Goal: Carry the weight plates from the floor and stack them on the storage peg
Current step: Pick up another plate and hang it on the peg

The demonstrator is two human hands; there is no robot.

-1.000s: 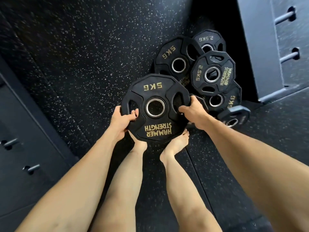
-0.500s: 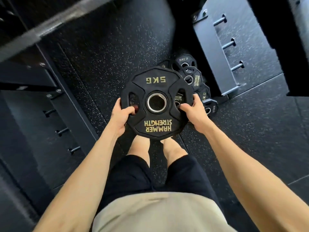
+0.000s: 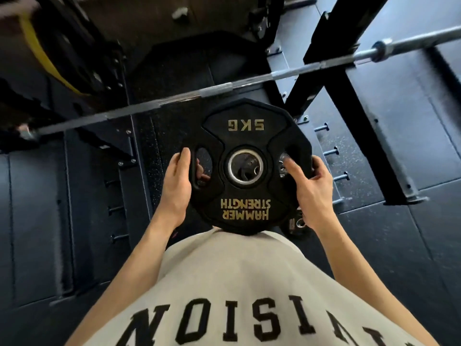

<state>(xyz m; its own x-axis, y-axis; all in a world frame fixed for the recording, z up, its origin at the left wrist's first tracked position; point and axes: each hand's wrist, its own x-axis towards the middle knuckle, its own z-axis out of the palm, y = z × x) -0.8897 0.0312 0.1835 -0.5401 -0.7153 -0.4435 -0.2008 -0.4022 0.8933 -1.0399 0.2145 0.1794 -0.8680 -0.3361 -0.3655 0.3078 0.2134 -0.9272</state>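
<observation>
I hold a black 5 kg plate [image 3: 245,171] with gold "HAMMER STRENGTH" lettering flat in front of my chest. My left hand [image 3: 175,186] grips its left edge, fingers curled through the left handle slot. My right hand [image 3: 309,188] grips the right edge, thumb on top beside the right slot. Other plates on the floor show only in slivers through the centre hole and below my right hand [image 3: 295,224]. Short storage pegs [image 3: 330,151] stick out of a rack post just right of the plate.
A steel barbell [image 3: 224,87] runs across the view beyond the plate, resting on a black rack [image 3: 354,101]. More pegs [image 3: 116,208] line a post on the left. A yellow band [image 3: 42,53] hangs at the upper left. The floor is dark speckled rubber.
I have stood up with the plate: it rose from near the floor to chest height. The pile of plates dropped out of sight beneath it, and the barbell and rack came into view.
</observation>
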